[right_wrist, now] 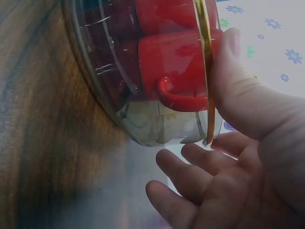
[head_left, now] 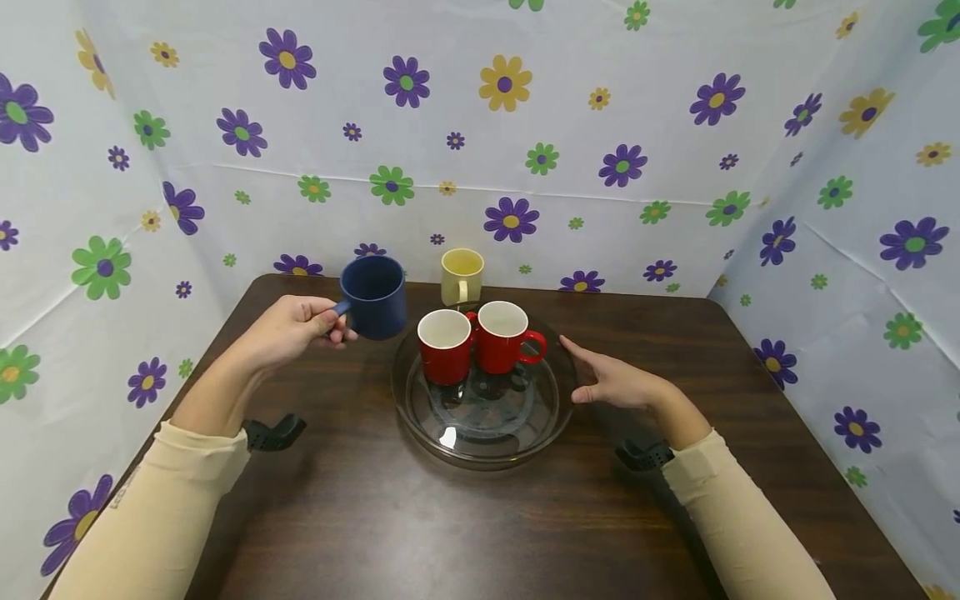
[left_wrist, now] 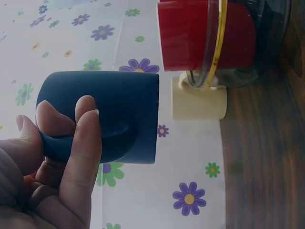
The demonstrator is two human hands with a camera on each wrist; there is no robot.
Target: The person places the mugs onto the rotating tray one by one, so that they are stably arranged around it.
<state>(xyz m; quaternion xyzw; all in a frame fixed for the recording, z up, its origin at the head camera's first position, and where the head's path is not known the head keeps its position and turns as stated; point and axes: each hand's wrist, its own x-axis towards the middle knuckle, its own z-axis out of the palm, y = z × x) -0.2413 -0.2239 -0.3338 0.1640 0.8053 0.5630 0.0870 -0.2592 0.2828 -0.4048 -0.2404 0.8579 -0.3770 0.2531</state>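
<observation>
My left hand (head_left: pixel 296 329) grips a blue mug (head_left: pixel 373 298) by its handle, holding it upright above the table's left side. In the left wrist view, thumb and fingers close round that handle. Two red mugs with white insides stand side by side in a clear glass bowl (head_left: pixel 480 437): a left red mug (head_left: pixel 445 354) and a right red mug (head_left: pixel 501 342), whose handle points right. Beside the bowl's right rim is my right hand (head_left: pixel 618 379), its fingers fairly straight and spread. From the right wrist view, the thumb lies by the rim and the fingertips sit just outside the glass wall (right_wrist: pixel 167 129).
A pale yellow mug (head_left: pixel 461 275) stands behind the bowl, its handle facing me. The dark wood table (head_left: pixel 480 533) ends at a flower-patterned cloth (head_left: pixel 315 150) that hangs at the back and both sides.
</observation>
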